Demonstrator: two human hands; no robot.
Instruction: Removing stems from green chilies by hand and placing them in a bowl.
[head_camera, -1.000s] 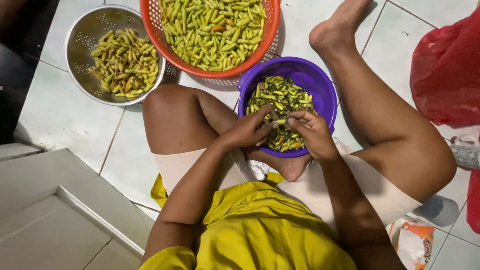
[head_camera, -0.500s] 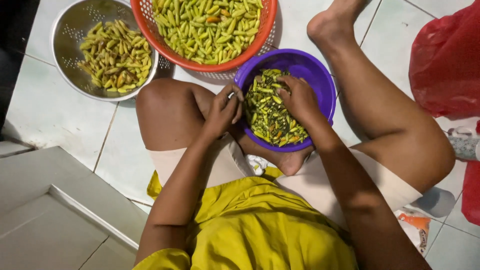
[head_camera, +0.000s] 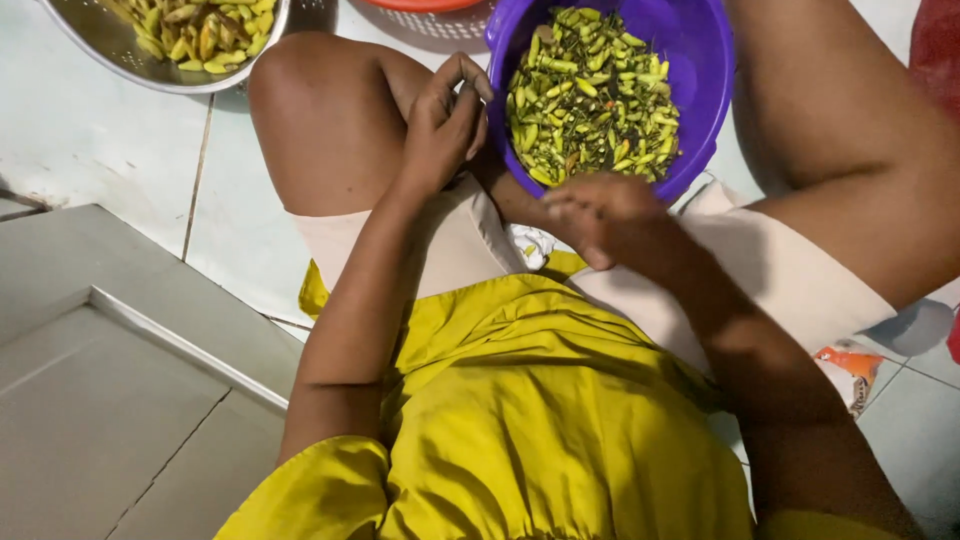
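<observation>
A metal bowl (head_camera: 150, 50) of chillies sits on the floor at the left. The left hand (head_camera: 445, 125) curls its grip nearly shut beside the purple bowl (head_camera: 700, 60) of green chillies (head_camera: 590, 95); whether it holds anything is unclear. The right hand (head_camera: 600, 215) rests loosely curled below the bowl's rim

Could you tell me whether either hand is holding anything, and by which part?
Cannot be told: the left hand is curled beside the purple bowl and the right hand below it, both hiding their grip.

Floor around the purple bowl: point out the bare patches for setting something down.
Bare tile lies left of the knee, below the steel colander. The grey step is bare too. The purple bowl sits crowded between both legs and hands.
</observation>
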